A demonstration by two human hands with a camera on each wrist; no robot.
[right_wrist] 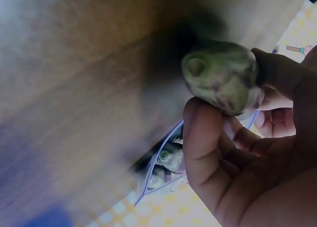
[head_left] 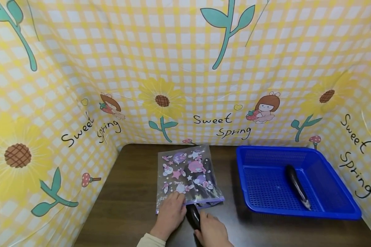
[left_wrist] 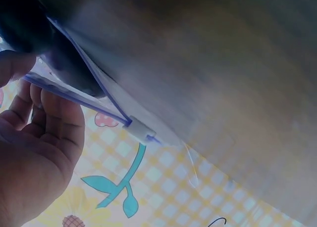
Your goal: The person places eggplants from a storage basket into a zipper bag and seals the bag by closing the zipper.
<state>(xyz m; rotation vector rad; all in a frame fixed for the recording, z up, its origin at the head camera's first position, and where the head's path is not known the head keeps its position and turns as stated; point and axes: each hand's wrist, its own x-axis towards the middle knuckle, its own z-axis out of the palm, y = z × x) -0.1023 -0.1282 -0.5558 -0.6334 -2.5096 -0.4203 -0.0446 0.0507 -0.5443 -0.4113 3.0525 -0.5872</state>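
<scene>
A clear printed zip bag lies on the table, its purple-edged mouth toward me. My left hand holds the near edge of the bag; in the left wrist view its fingers lie along the outside of the mouth. An eggplant points into the opening, its far end inside. Its green stem end is gripped between thumb and fingers of my right hand. Behind it, the right wrist view shows stem ends of other eggplants within the bag.
To the right stands a blue plastic basket with another eggplant lying in it. The brown table is closed in by a yellow checked cloth at the back and sides. A white slider sits at one end of the bag's zip.
</scene>
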